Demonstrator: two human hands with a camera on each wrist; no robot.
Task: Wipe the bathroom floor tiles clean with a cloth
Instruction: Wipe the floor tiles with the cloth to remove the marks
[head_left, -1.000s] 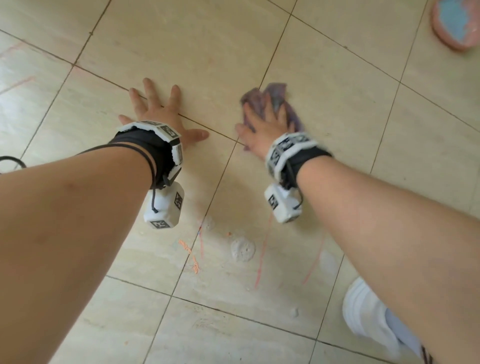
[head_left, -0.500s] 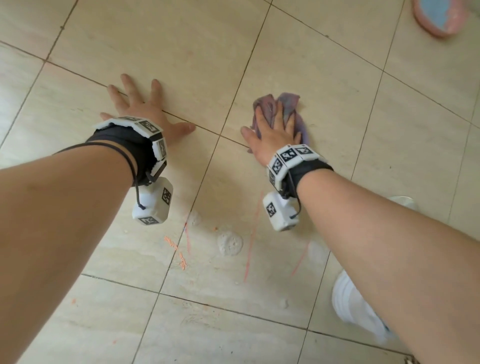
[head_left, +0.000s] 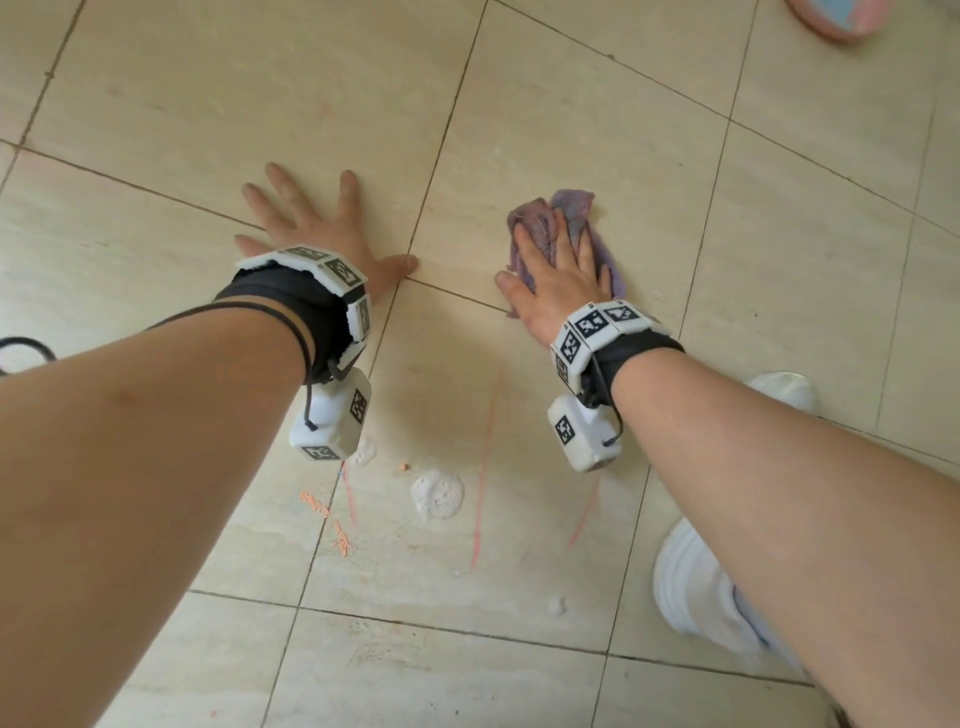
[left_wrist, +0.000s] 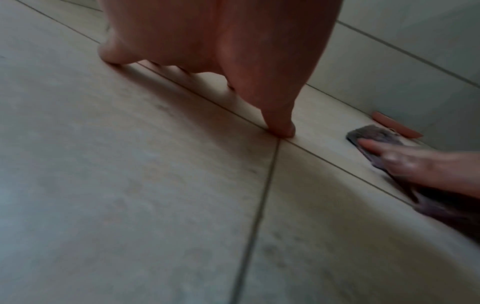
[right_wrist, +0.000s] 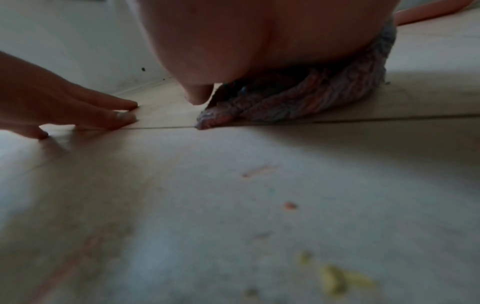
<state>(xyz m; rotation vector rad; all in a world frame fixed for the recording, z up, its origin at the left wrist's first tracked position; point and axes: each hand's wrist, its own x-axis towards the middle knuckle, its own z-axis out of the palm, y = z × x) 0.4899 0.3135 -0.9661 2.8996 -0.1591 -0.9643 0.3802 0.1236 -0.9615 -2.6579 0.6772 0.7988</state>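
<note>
A crumpled purple-grey cloth (head_left: 571, 218) lies on the beige floor tiles (head_left: 545, 104). My right hand (head_left: 556, 270) presses flat on it with straight fingers; the cloth (right_wrist: 298, 102) bunches under my palm in the right wrist view. My left hand (head_left: 311, 223) is spread flat on the bare tile to the left, thumb at a grout crossing (left_wrist: 279, 137). The left wrist view shows the cloth (left_wrist: 374, 135) under my right fingers (left_wrist: 376, 146). Nearer me the tile carries a white foam blob (head_left: 436, 493), pink streaks (head_left: 483, 467) and orange smears (head_left: 322, 509).
A pink-and-blue slipper (head_left: 836, 15) lies at the far right corner. A white shoe (head_left: 696, 597) stands near my right forearm, with another white shape (head_left: 784, 389) behind it. A black cable loop (head_left: 21, 348) shows at the left edge. A wall base (right_wrist: 78, 61) runs beyond the hands.
My right hand has slid the cloth a little to the right, away from the grout line. The left hand stays planted on the tile.
</note>
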